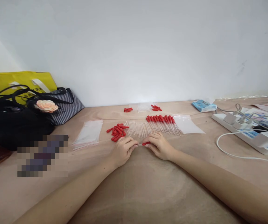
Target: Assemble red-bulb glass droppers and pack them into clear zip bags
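Note:
My left hand (124,150) is closed on a clear glass dropper tube (140,144), pinched between thumb and fingers. My right hand (160,146) grips a red rubber bulb (145,143), whose open end meets the tube's tip; how far the tube sits inside it I cannot tell. Just beyond my hands lies a row of bare dropper tubes (137,128). To their left is a pile of loose red rubber bulbs (118,132). On the right, several droppers with bulbs fitted (160,120) lie side by side.
Clear plastic bags lie left (88,132) and right (188,125) of the row. Farther back are more bulbs (156,108) and tubes. A power strip (241,132) with cables stands right, a tissue pack (204,105) behind. Bags (66,105) and a pixelated object (43,155) are left.

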